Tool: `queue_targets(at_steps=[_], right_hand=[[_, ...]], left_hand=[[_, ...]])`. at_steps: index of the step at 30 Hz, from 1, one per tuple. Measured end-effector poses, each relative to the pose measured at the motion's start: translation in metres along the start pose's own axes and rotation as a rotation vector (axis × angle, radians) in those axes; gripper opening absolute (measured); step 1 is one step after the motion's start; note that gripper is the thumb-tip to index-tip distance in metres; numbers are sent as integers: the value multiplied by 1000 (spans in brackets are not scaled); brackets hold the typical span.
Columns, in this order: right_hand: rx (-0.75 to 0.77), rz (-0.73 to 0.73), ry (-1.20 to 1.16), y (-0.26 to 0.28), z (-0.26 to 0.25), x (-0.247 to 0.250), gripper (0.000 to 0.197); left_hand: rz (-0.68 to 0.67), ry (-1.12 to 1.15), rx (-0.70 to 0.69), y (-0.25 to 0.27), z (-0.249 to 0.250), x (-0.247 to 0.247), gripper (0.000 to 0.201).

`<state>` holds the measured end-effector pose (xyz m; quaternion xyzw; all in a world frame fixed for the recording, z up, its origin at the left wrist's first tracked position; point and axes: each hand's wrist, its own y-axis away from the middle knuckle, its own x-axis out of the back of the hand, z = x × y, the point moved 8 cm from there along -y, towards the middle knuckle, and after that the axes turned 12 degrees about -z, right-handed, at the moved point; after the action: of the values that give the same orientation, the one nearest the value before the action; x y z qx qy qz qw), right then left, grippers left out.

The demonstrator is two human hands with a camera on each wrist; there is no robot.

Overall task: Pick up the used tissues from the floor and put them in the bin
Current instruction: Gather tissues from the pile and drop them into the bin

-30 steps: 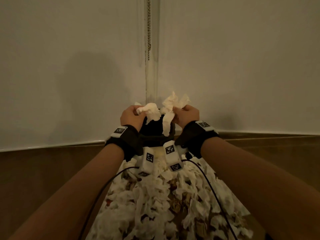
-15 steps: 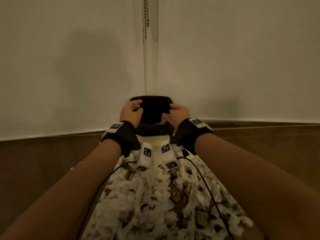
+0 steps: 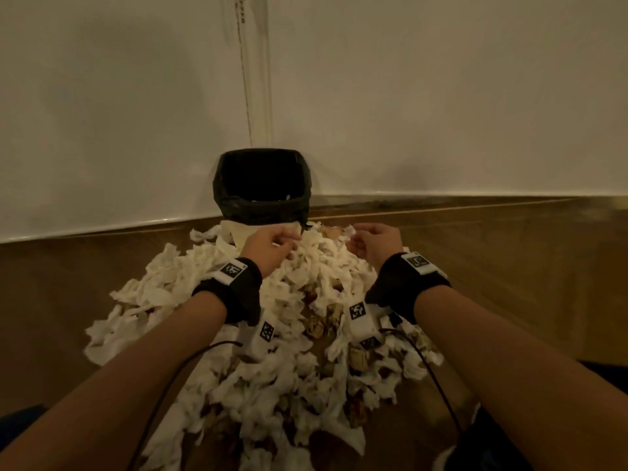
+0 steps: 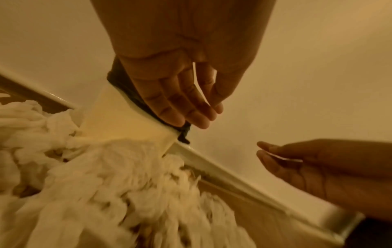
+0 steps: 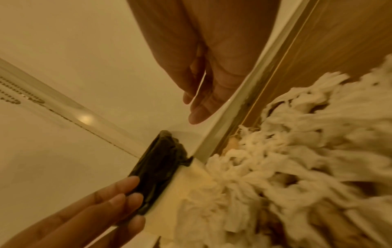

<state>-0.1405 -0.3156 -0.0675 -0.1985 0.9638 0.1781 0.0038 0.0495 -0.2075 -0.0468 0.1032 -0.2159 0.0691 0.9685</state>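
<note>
A big heap of crumpled white tissues (image 3: 278,334) covers the wooden floor in front of a pale bin (image 3: 238,232) lined with a black bag (image 3: 261,185), which stands in the wall corner. Both hands hover empty just above the far end of the heap, below the bin's rim. My left hand (image 3: 272,246) has relaxed, nearly straight fingers (image 4: 186,107). My right hand (image 3: 370,243) is the same, palm turned inward, fingers (image 5: 199,107) loose. In the wrist views the tissues (image 4: 118,184) (image 5: 297,167) lie blurred under the hands, and the bag's edge (image 5: 157,169) shows beside the bin.
White walls meet in a corner behind the bin, with a bead chain (image 3: 243,62) hanging there. A pale skirting board (image 3: 441,195) runs along the floor. Bare wooden floor (image 3: 509,266) lies to the right and left of the heap.
A second ago both hands held tissues over the bin; then they were at its rim, empty. Now they have come down and back toward the heap, fingers loose.
</note>
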Motion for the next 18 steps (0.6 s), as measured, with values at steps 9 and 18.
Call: queue_targets(at_steps=[9,18], right_hand=[[-295,141,152,61,93,85,20],[-378,58,695,89,126,90,24]], left_hand=[[-473,-440,81,31,-40,-133,13],[-669,-838,52,63,-67,-198,39]])
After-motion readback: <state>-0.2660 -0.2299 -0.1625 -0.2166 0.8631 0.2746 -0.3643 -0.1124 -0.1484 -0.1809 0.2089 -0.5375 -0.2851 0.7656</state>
